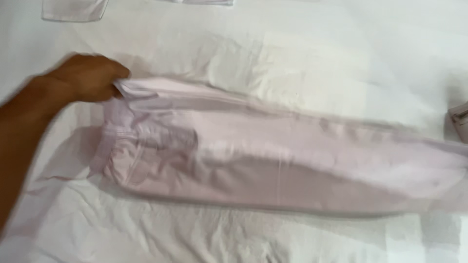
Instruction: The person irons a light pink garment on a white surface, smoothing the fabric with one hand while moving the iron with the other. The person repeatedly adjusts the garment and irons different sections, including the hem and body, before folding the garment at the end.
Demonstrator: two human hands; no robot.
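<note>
Where blurred, garment [273, 160] edge in left hand [90, 78]

Left hand [87, 78] reached forward, arm extended, fingers curled closed in pinch grip.

1 view only, head-worn, looking steeply down onto a white cloth-covered surface [292, 63]. Close range: a pale pink garment [273, 165] spans nearly the full frame width, its right end cut off by the frame edge. The left hand [90, 78] enters from the left edge, forearm running off lower left. Frame is motion-blurred. No 2nd view to compare.
</note>
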